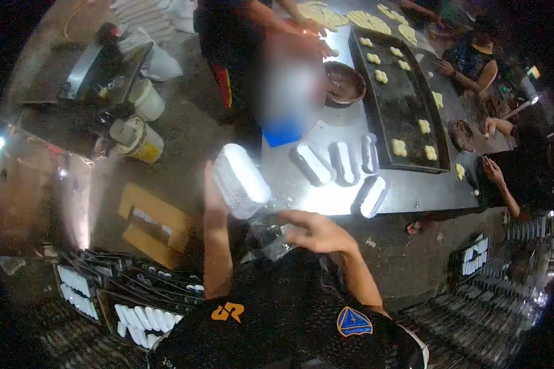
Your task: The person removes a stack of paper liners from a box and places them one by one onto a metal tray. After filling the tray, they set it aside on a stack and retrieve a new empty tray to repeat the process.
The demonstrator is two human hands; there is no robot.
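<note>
- Stack of trays [241,179]: in the left hand [214,195], at 9 o'clock of the table [326,197].
- Plastic wrap [271,237]: under the right hand [317,230].
- Four tray stacks [341,163]: on the table (near edge), at 9 o'clock of the baking sheet [406,104].
- Bowl [343,85]: at 10 o'clock of the sheet.
- Buckets [138,126]: on the floor, at 9 o'clock.
</note>
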